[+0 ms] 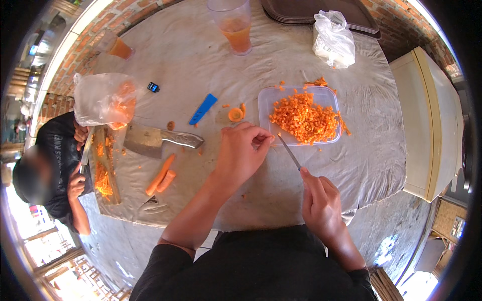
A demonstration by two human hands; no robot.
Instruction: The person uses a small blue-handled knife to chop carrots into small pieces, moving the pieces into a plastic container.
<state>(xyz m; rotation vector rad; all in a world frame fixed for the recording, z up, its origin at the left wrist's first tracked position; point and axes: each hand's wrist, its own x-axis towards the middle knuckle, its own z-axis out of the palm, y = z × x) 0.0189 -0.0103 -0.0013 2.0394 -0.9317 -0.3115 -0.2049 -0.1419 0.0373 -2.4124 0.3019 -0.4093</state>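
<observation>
My left hand (243, 150) pinches thumb and forefinger together at the near left corner of a clear plastic container (265, 98). What looks like a tiny end of carrot shows at those fingertips, mostly hidden by them. My right hand (320, 199) grips a small knife (289, 151), its blade slanting up towards the pinched fingers. A small orange bit (279, 134) is at the knife's tip. Diced carrot (307, 118) is heaped in the container, and thin carrot strips (343, 126) lie along its right side. A cut carrot round (235, 114) rests beyond my left hand.
Left of me lie a cleaver (145, 141), carrot pieces (162, 177) and a blue blade sheath (203, 109). Another person (62, 161) holds a knife over a wooden board (112, 169) beside a plastic bag (103, 99). Drink glasses (235, 32), a white bag (334, 41) and trays (320, 13) stand farther back.
</observation>
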